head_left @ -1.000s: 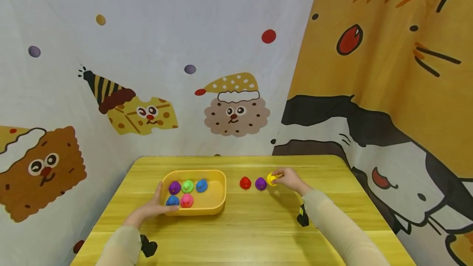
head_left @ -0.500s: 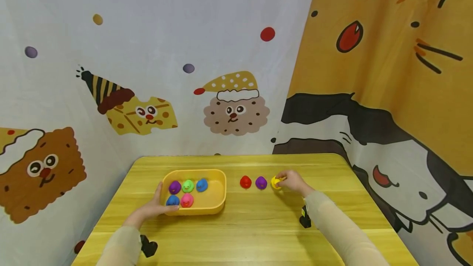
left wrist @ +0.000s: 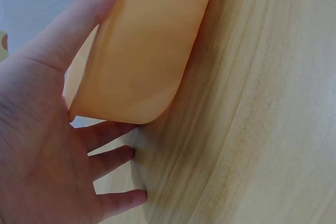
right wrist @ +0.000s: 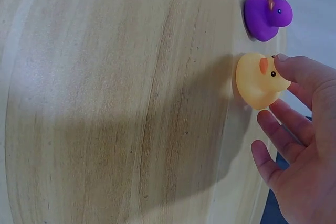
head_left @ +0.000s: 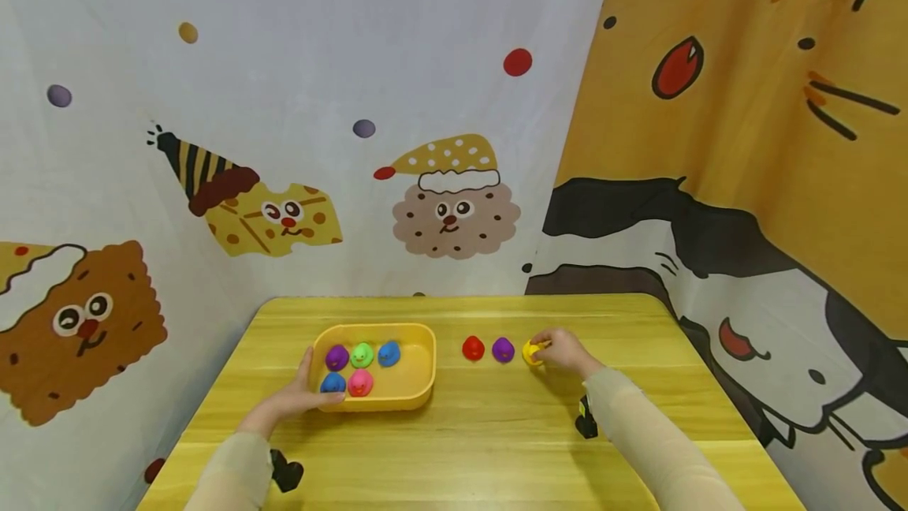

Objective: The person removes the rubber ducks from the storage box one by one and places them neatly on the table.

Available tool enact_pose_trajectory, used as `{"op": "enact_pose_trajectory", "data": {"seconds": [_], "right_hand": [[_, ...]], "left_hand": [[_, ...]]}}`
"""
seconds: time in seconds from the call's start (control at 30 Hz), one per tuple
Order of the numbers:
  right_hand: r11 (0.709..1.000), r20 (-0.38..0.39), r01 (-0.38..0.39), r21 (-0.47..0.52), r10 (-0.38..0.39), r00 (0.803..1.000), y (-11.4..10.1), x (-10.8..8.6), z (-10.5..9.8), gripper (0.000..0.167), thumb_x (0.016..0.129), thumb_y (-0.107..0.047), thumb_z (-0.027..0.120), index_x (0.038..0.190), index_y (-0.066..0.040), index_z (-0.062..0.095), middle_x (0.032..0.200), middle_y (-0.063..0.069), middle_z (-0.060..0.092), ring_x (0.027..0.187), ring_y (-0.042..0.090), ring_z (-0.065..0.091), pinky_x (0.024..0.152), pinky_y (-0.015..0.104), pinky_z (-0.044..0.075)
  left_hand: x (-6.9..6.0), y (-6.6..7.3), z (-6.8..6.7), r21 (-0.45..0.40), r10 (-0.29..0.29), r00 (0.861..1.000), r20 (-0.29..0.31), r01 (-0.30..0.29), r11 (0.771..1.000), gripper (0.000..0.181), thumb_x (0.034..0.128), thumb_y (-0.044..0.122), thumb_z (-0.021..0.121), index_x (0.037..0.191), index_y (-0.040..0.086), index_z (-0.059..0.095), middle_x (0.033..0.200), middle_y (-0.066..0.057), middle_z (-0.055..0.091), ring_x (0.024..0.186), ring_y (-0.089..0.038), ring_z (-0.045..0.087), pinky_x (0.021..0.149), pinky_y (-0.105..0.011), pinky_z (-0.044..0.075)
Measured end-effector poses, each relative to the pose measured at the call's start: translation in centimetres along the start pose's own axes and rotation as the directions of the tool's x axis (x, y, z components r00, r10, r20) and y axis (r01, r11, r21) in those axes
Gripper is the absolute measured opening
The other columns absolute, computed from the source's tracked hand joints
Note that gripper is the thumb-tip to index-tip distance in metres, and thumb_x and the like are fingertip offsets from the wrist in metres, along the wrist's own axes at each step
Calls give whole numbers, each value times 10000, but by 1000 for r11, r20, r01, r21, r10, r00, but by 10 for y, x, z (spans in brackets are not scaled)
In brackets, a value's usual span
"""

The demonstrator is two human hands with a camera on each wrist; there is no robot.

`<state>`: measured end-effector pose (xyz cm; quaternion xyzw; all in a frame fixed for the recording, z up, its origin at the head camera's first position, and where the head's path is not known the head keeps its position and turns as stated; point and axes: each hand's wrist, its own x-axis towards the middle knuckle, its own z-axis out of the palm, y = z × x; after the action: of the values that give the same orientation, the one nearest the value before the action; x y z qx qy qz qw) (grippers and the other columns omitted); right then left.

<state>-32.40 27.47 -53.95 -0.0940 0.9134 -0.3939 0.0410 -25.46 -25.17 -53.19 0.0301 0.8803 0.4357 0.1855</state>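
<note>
My right hand (head_left: pixel 563 351) pinches the head of a yellow rubber duck (right wrist: pixel 254 81) between thumb and index finger, the other fingers loosely bent beside it. The duck is upright at table level. Left of it, a purple duck (head_left: pixel 503 350) and a red duck (head_left: pixel 473 348) stand in a row. My left hand (head_left: pixel 289 398) rests against the left front corner of a yellow tray (head_left: pixel 418 397), its thumb along the rim and its other fingers fairly straight. Inside the tray sit a purple duck (head_left: pixel 336 357), green duck (head_left: pixel 362 354), two blue ducks (head_left: pixel 388 353) and a pink duck (head_left: pixel 360 382).
The wooden table (head_left: pixel 468 448) has its back edge close to a white cloth (head_left: pixel 340 61) printed with cartoon figures. A cat-print cloth (head_left: pixel 745 140) hangs to the right. Black devices (head_left: pixel 287 471) are worn at both wrists.
My right hand has moved slightly right with the yellow duck, widening its gap from the purple duck outside the tray. My left hand and the tray have stayed in place.
</note>
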Motion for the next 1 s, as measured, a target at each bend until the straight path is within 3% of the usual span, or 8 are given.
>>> {"op": "enact_pose_trajectory", "data": {"seconds": [0.4, 0.57, 0.8, 1.0], "right_hand": [[1000, -4, -9, -18, 9, 1000, -5, 3, -6, 241, 849, -6, 692, 1081, 60, 692, 1069, 185, 680, 907, 265, 664, 735, 337, 569], [1000, 3, 8, -23, -8, 1000, -11, 8, -9, 269, 886, -66, 674, 1133, 42, 682, 1121, 163, 671, 903, 230, 648, 747, 345, 555], [998, -15, 60, 19, -59, 998, -49, 24, 0, 263, 891, -89, 673, 1126, 26, 695, 1152, 174, 666, 975, 291, 639, 832, 410, 537], [986, 6, 77, 149, -79, 997, -86, 33, 26, 241, 889, -90, 683, 1119, -20, 704, 1162, 152, 664, 1019, 282, 629, 862, 407, 530]], "left_hand": [[0, 4, 0, -1, -37, 999, -5, 37, 999, 1277, 826, 459, 738, 1465, 60, -293, 1528, -350, -134, 1363, -587, 20, 1055, -705, 76], [-1, 3, -2, -12, -9, 1000, 6, 9, 1000, 1265, 839, 448, 727, 1456, 50, -303, 1514, -363, -156, 1352, -602, 9, 1049, -710, 60], [-2, -2, -3, -33, 20, 1000, 4, -20, 999, 1277, 826, 492, 719, 1461, 85, -312, 1520, -335, -201, 1366, -582, -42, 1062, -689, 16], [-6, 4, -2, -27, 17, 1000, 7, -17, 999, 1292, 819, 478, 737, 1456, 36, -297, 1505, -374, -168, 1350, -603, 0, 1058, -697, 42]]}}
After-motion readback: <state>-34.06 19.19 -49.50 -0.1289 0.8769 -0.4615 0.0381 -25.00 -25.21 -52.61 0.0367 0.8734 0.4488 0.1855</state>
